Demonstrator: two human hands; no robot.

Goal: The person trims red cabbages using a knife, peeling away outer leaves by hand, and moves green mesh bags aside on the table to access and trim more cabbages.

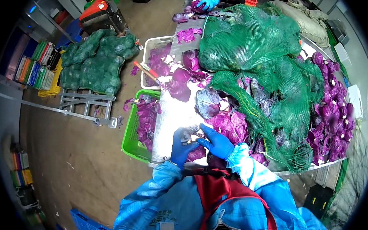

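Observation:
Both of my hands, in blue gloves, are around a dark purple cabbage (186, 136) near the table's front edge. My left hand (180, 147) cups its left side, and my right hand (218, 143) holds its right side with thumb and fingers. Loose purple leaves (233, 125) and a cabbage with a dull outer leaf (208, 102) lie just beyond my right hand. A knife with an orange-red handle (146, 72) rests at the table's left edge. Green net sacks (246, 42) of cabbages cover the middle of the table.
A green crate (129, 136) and a white crate (146, 46) with purple leaves stand left of the table. Peeled purple cabbages (331, 108) are piled at the right. A co-worker's gloved hands (210, 1) hold a cabbage at the far end. A metal ladder (87, 105) lies under net sacks.

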